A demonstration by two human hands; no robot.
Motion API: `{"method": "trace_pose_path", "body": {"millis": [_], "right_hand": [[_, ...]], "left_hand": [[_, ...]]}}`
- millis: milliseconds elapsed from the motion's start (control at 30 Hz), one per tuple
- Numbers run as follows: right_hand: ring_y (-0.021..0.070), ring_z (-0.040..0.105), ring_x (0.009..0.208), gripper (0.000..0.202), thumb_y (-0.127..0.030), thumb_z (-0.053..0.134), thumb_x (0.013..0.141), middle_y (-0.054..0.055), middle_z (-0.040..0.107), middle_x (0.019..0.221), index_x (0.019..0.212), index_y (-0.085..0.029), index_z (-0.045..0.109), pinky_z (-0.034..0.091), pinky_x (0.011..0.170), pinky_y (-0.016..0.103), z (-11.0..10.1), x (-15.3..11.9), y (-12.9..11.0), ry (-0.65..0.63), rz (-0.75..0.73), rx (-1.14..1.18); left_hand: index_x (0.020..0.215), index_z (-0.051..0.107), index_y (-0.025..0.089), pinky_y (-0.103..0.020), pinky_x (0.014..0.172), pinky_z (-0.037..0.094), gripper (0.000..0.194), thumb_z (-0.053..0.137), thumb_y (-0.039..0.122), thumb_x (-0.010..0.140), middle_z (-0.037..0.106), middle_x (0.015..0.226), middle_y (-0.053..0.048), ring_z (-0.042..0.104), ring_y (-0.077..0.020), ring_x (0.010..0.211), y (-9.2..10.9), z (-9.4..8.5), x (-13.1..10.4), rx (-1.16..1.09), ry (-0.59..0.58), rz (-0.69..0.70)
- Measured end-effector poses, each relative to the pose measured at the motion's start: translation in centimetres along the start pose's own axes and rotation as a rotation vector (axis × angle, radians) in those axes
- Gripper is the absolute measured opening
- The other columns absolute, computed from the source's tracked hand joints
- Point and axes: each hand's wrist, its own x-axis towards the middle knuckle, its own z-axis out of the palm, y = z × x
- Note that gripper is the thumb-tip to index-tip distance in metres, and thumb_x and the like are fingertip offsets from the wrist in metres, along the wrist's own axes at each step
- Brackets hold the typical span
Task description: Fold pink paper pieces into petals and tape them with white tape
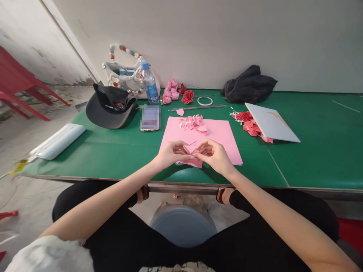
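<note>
Between my two hands is a small folded piece of pink paper (190, 148), pointed at its lower end. My left hand (172, 153) pinches it from the left, thumb below and fingers above. From the right, my right hand (212, 154) grips the same piece between thumb and fingers. Beneath my hands lies a stack of pink paper sheets (224, 139) on the green table. Several folded pink paper pieces (193, 122) are heaped on the stack, just beyond my fingers.
Behind the stack are a roll of tape (205, 101), thin wires (201, 108) and red paper flowers (187, 97). A phone (150, 118), a water bottle (150, 85) and a cap (110, 107) stand left. Rightward, a white board (272, 122) leans over red folded paper (251, 127); black cloth (249, 85) lies behind.
</note>
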Motion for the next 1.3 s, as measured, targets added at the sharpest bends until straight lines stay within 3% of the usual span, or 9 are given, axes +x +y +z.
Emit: {"method": "trace_pose_path", "body": {"millis": [267, 467, 633, 733, 933, 1100, 1300], "right_hand": [[0.0130, 0.062, 0.055, 0.052, -0.029, 0.075, 0.071, -0.006, 0.061, 0.063, 0.115, -0.021, 0.047, 0.050, 0.058, 0.027, 0.6, -0.5, -0.2, 0.078, 0.042, 0.092], [0.0143, 0.064, 0.062, 0.049, -0.029, 0.075, 0.070, -0.004, 0.062, 0.065, 0.113, -0.017, 0.055, 0.051, 0.063, 0.028, 1.1, -0.5, 0.2, 0.078, 0.112, 0.199], [0.0131, 0.061, 0.059, 0.045, -0.029, 0.073, 0.071, -0.003, 0.061, 0.063, 0.112, -0.016, 0.062, 0.052, 0.062, 0.029, 0.8, -0.4, 0.0, 0.027, 0.154, 0.192], [0.0146, 0.064, 0.065, 0.040, -0.032, 0.071, 0.073, 0.000, 0.064, 0.070, 0.108, -0.015, 0.065, 0.053, 0.064, 0.029, 0.0, 0.1, -0.2, -0.024, 0.155, 0.133], [0.0172, 0.066, 0.079, 0.023, -0.031, 0.072, 0.073, 0.006, 0.070, 0.092, 0.092, -0.018, 0.069, 0.053, 0.068, 0.030, -0.7, 0.6, -0.4, -0.060, 0.020, -0.024], [0.0158, 0.065, 0.077, 0.013, -0.028, 0.068, 0.077, 0.004, 0.069, 0.088, 0.084, -0.019, 0.066, 0.053, 0.065, 0.028, -0.5, 0.4, -0.4, -0.052, -0.054, -0.029], [0.0153, 0.064, 0.076, 0.006, -0.026, 0.063, 0.082, 0.003, 0.065, 0.084, 0.083, -0.020, 0.065, 0.054, 0.061, 0.025, -0.4, -0.2, -0.7, -0.004, -0.184, -0.157]], "left_hand": [[0.077, 0.061, 0.012, -0.023, 0.060, 0.048, 0.029, 0.081, 0.029, 0.065, 0.069, 0.073, -0.005, 0.067, -0.0152, 0.069, -0.4, 0.5, -0.1, 0.044, 0.017, -0.024], [0.077, 0.058, 0.013, -0.026, 0.067, 0.051, 0.029, 0.080, 0.030, 0.068, 0.067, 0.073, -0.003, 0.066, -0.0155, 0.072, -0.7, 0.8, -0.3, -0.054, -0.003, 0.004], [0.102, 0.058, 0.015, -0.028, 0.068, 0.051, 0.044, 0.081, 0.026, 0.066, 0.063, 0.066, 0.002, 0.064, -0.0138, 0.067, -0.2, 0.7, -0.2, -0.124, -0.076, 0.009], [0.098, 0.057, 0.016, -0.026, 0.066, 0.049, 0.043, 0.082, 0.025, 0.064, 0.060, 0.064, 0.004, 0.063, -0.0127, 0.064, -0.1, 0.7, -0.3, -0.124, -0.068, -0.014], [0.081, 0.062, 0.014, -0.027, 0.068, 0.050, 0.026, 0.078, 0.030, 0.068, 0.068, 0.071, -0.004, 0.067, -0.0161, 0.071, 0.0, 0.8, -0.7, 0.021, -0.169, -0.077], [0.084, 0.071, 0.014, -0.027, 0.068, 0.051, 0.023, 0.072, 0.035, 0.075, 0.071, 0.080, -0.007, 0.065, -0.0147, 0.069, 0.6, 1.1, -1.0, 0.066, -0.146, -0.094], [0.080, 0.072, 0.012, -0.026, 0.066, 0.052, 0.028, 0.071, 0.040, 0.076, 0.067, 0.069, -0.005, 0.061, -0.0124, 0.062, 0.9, 1.5, -1.1, 0.000, -0.118, -0.104]]}}
